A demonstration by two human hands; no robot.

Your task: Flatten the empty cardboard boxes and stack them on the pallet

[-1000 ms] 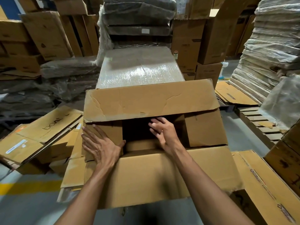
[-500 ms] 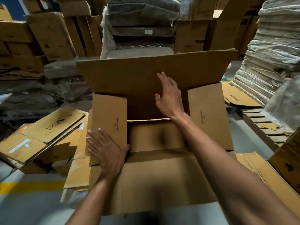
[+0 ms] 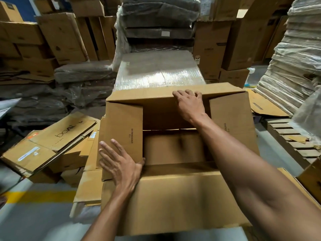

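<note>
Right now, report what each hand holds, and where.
Right hand grips the far cardboard flap at its top edge; left hand rests flat on the left flap.

The right hand [image 3: 189,105] has pushed the far flap [image 3: 147,95] outward and now curls over its fold.

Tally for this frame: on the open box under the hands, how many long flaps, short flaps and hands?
Long flaps: 2, far flap and near flap
Short flaps: 2, left flap and right flap
Hands: 2, left hand and right hand
Total: 6
</note>
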